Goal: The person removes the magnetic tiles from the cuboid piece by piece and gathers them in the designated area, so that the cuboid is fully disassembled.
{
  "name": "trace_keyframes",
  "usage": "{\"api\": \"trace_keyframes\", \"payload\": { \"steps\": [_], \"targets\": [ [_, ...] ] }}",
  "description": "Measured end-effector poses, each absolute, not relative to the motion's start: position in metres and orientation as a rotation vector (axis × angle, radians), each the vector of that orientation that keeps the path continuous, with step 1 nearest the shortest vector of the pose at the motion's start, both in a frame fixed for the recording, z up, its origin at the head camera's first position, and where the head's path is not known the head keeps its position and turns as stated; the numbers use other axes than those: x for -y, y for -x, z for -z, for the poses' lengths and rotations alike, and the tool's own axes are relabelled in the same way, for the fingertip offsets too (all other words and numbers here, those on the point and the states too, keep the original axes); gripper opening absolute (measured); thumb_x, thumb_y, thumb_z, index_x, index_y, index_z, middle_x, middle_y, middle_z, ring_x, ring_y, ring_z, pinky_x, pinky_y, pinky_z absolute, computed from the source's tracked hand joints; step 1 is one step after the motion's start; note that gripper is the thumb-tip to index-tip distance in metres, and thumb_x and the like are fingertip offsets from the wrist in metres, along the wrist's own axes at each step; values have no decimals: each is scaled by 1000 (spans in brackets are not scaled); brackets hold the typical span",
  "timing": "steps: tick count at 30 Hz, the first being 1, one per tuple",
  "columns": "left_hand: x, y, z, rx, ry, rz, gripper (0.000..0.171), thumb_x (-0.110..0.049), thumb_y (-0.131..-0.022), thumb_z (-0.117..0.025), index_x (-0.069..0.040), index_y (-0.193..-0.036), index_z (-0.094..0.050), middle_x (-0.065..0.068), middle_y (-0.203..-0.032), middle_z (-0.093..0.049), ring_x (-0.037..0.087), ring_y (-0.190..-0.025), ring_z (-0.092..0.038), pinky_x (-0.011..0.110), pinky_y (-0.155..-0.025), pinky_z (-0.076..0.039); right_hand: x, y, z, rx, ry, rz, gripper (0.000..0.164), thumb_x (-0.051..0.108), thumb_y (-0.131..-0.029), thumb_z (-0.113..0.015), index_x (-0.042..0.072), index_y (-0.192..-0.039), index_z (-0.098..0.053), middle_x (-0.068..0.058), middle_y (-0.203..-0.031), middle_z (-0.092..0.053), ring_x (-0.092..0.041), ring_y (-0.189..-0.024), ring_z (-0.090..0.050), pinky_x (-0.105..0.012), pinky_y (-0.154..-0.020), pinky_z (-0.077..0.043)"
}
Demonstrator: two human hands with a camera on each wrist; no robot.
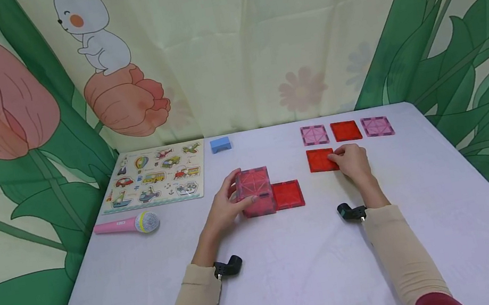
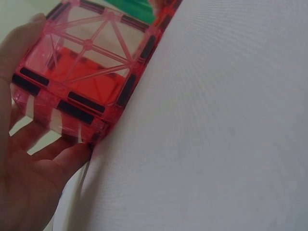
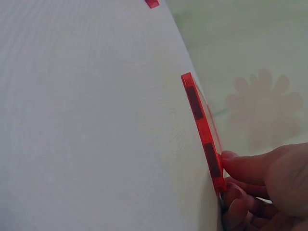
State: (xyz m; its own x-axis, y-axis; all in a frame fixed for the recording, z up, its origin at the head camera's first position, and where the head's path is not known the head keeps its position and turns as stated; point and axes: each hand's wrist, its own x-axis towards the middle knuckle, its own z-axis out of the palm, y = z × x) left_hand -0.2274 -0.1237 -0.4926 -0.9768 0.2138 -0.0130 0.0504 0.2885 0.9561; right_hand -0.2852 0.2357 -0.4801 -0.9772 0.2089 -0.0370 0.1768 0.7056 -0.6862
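Note:
My left hand (image 1: 222, 209) grips a box-like build of translucent pink and red magnetic tiles (image 1: 255, 194), with the thumb on its near side. In the left wrist view the fingers (image 2: 45, 149) reach round the build (image 2: 86, 44), and dark magnet strips line its edges. A flat red magnetic tile (image 1: 288, 195) lies against the build's right side. Further right, my right hand (image 1: 355, 160) pinches the right edge of another red magnetic tile (image 1: 319, 160). The right wrist view shows this tile (image 3: 204, 132) edge-on, with the thumb over it and fingertips at its lower end.
Behind the right hand lie a pink tile (image 1: 314, 135), a red tile (image 1: 346, 131) and a second pink tile (image 1: 378, 126) in a row. A vehicle picture board (image 1: 163, 174), a pink toy microphone (image 1: 121, 226) and a blue block (image 1: 220, 144) are on the left.

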Motion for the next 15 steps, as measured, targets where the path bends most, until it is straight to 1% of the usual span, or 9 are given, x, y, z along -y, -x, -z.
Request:
{"api": "trace_keyframes", "payload": {
  "steps": [4,7,12,15],
  "targets": [
    [124,227,492,-2401,-242,-1780,83,-35,-81,-83,-44,-150,-36,-1,-152,-43,28,-144,-42,49,-115,-42,-236,286,481,2865,334,-1156,39,27,-100,-61,-5,-122,-66,-25,-112,-66,-33,-100,-56,-39,-84,-58],
    [124,227,493,-2395,-237,-1779,83,-35,-81,-83,-45,-149,-36,-1,-153,-43,28,-144,-42,49,-115,-42,-236,286,481,2863,325,-1135,42,30,-100,-61,-6,-122,-65,-25,-112,-66,-33,-99,-56,-36,-80,-57],
    [124,227,492,-2393,-247,-1785,85,-35,-81,-83,-38,-152,-36,-1,-152,-43,28,-144,-42,50,-116,-41,-236,286,479,2849,308,-1118,47,34,-99,-62,-6,-123,-63,-26,-113,-66,-33,-96,-57,-31,-75,-54],
    [124,227,491,-2393,-251,-1787,85,-35,-81,-83,-38,-152,-36,-1,-153,-43,28,-144,-42,49,-116,-41,-234,286,475,2845,304,-1130,50,36,-99,-62,-5,-127,-61,-25,-116,-65,-32,-97,-57,-28,-73,-54]
  ]
}}
